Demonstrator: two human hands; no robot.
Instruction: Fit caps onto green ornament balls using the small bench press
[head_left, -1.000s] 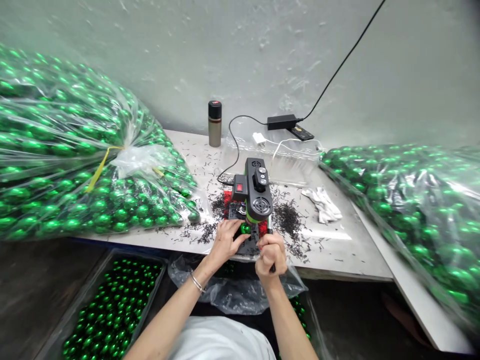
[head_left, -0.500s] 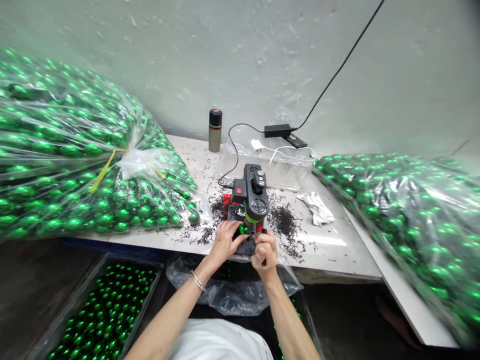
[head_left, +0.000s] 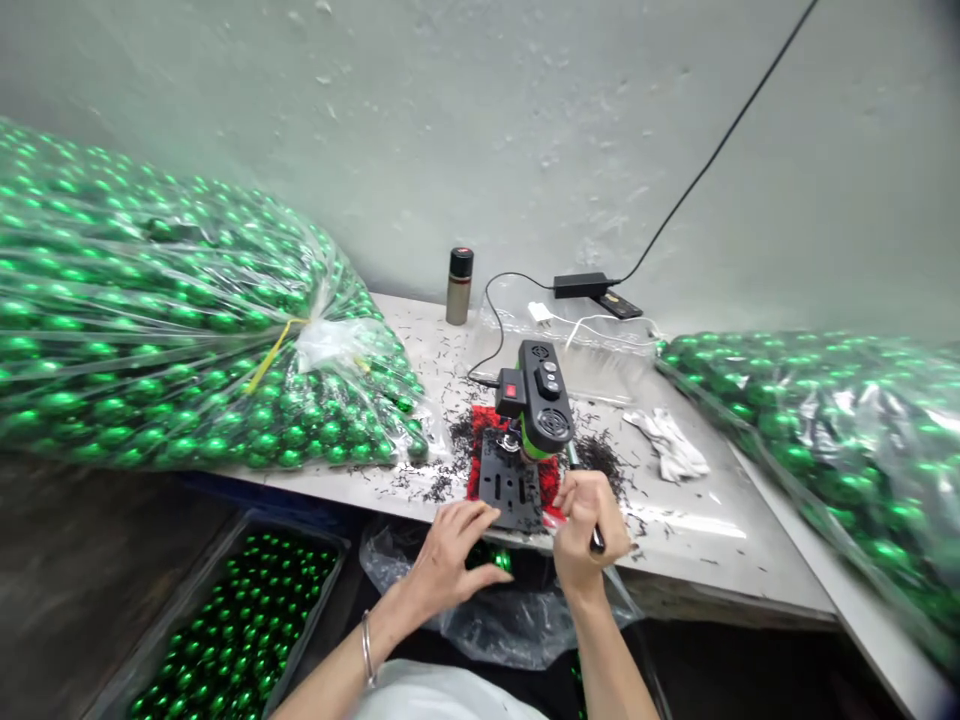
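Note:
My left hand [head_left: 456, 557] is at the front edge of the table, thumb and fingers apart. A shiny green ball [head_left: 501, 561] shows in the gap by its thumb, over the plastic bag; whether they touch I cannot tell. My right hand [head_left: 589, 525] is closed round a slim tool with a black handle [head_left: 598, 541] and a thin metal shaft. Between and beyond the hands stands a small black machine [head_left: 546, 392] with a red switch. Its slotted black base plate [head_left: 510, 490] bears no ball and lies on a red mat [head_left: 551, 478].
Big clear bags of green balls lie left [head_left: 187, 330] and right [head_left: 840, 450]. A crate of balls [head_left: 247, 600] and an open plastic bag [head_left: 495, 635] are below. Black bits [head_left: 600, 455], white gloves [head_left: 667, 445], a bottle [head_left: 460, 287] and a power adapter [head_left: 581, 285] are on the table.
My left hand has drawn back from the machine, and its fingers have parted. The green ball has left the base plate. My right hand has moved off to the machine's right.

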